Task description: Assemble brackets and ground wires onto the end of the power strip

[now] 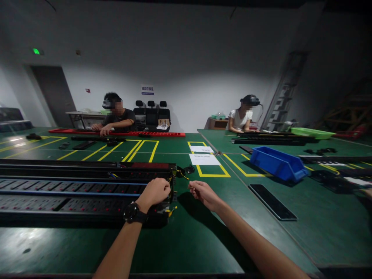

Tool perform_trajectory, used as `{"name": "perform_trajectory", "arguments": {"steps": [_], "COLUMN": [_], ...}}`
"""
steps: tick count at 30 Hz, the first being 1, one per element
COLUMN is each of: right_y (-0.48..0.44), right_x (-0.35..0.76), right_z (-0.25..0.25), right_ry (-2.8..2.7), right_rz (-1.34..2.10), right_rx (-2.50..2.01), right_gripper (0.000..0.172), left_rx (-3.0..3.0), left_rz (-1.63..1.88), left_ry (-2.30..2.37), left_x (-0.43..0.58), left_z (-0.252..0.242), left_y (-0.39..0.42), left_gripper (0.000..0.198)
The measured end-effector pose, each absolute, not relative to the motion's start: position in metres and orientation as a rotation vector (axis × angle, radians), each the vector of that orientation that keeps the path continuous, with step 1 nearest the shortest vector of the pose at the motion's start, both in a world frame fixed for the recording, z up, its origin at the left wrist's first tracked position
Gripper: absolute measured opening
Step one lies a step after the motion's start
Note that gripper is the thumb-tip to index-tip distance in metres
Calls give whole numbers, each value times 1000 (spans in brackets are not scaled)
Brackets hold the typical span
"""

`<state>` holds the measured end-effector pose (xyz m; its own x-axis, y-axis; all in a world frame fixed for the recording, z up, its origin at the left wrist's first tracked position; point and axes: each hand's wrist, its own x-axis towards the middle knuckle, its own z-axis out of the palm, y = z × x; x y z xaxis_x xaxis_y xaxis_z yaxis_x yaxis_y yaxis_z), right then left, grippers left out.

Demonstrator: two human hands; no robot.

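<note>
My left hand [155,190], with a black watch on the wrist, lies over the right end of long black power strips [101,202] with red-marked sockets. Its fingers curl down over the strip's end, their tips partly hidden. My right hand [203,193] is raised just right of that end, thumb and finger pinched on a small thin brownish piece [190,188]. The piece is too small to name. Yellow-ended wires [172,211] stick out at the strip's end, and a few more yellow wires [183,173] lie behind my left hand.
A phone-like black slab [272,201] and a blue bin [277,163] are to the right. White paper sheets [205,159] lie on the green table [186,248] amid yellow tape. Across it, two people work beside a red rail [162,134] and black strips [270,140]; a green tray [312,133] stands far right.
</note>
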<state>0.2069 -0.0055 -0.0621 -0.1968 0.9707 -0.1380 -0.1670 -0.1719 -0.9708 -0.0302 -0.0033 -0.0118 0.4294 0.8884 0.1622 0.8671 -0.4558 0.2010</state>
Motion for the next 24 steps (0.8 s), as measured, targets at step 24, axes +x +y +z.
{"name": "perform_trajectory", "arguments": {"steps": [24], "right_y": [-4], "right_x": [206], "right_z": [-63], "right_ry": [-1172], "right_rz": [1510], "right_rx": [-1102], "right_gripper": [36], "left_rx": [2587], "left_rz": [398], "left_ry": [1565], "left_x": [-30], "left_z": [-10], "left_y": [-5], "left_gripper": [28]}}
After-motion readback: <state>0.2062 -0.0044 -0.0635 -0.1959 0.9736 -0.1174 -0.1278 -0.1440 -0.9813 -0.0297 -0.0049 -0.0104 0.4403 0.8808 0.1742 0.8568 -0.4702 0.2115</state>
